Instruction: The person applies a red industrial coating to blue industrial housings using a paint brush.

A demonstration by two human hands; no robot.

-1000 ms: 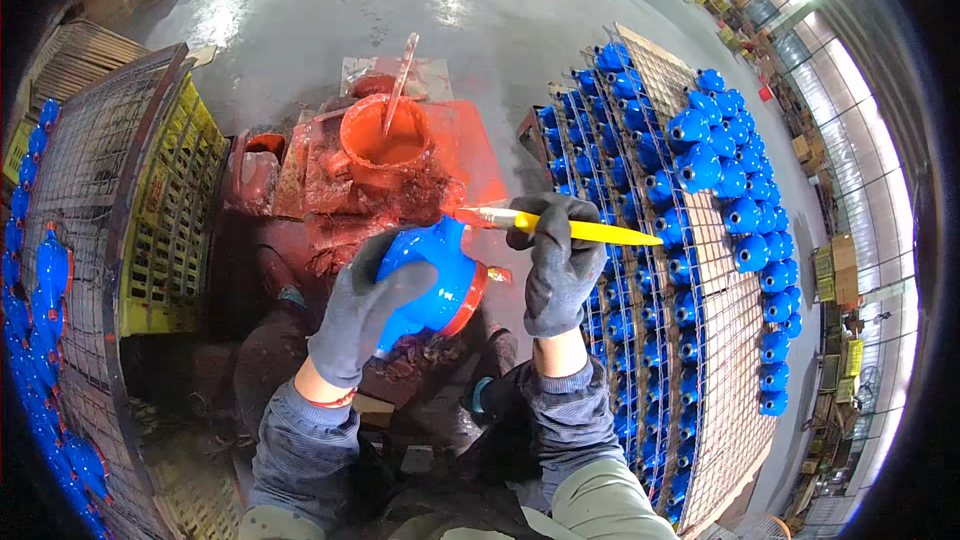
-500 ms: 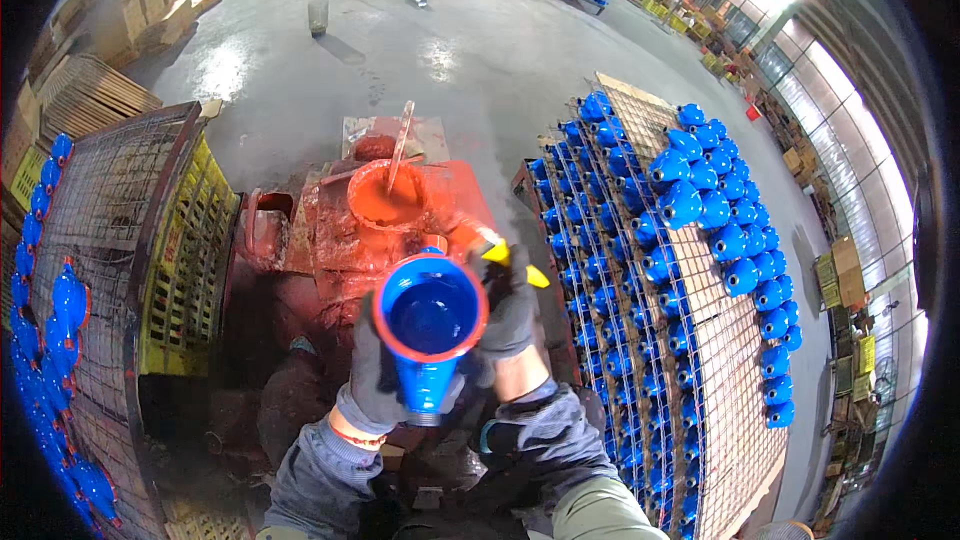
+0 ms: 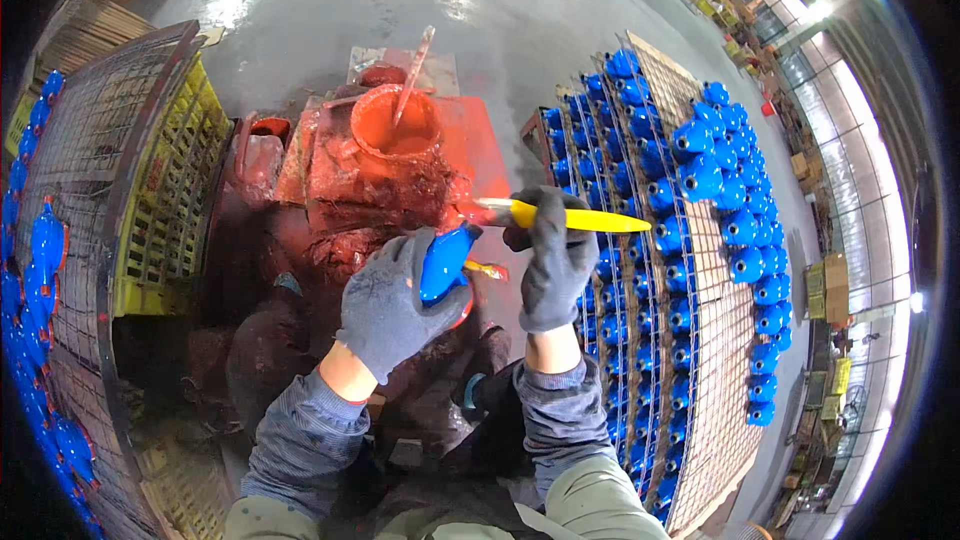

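My left hand [image 3: 390, 295], in a dark grey work glove, is closed around a glossy blue hollow casting [image 3: 446, 265], now turned on its side. A bit of red rim shows at its lower edge. My right hand [image 3: 556, 255], gloved alike, grips a paintbrush [image 3: 590, 220] by its yellow handle. Its red-coated bristles lie right by the casting's upper narrow end; whether they touch cannot be made out. Beyond the hands stands an open bucket of red paint [image 3: 408, 147] with a stick [image 3: 415, 70] leaning in it. Below the casting, a second yellow-handled brush [image 3: 487, 269] shows partly.
On the right, a wire rack [image 3: 690, 340] carries several layers of blue castings [image 3: 700, 175]. To the left stand a yellow plastic crate [image 3: 165, 190] and a mesh panel [image 3: 85, 190] edged with more blue castings. A red-stained work surface [image 3: 470, 135] lies under the bucket.
The casting has turned from its open mouth facing up to lying sideways in my left hand. The brush has swung level, its bristles now at the casting's end. The view has tilted down.
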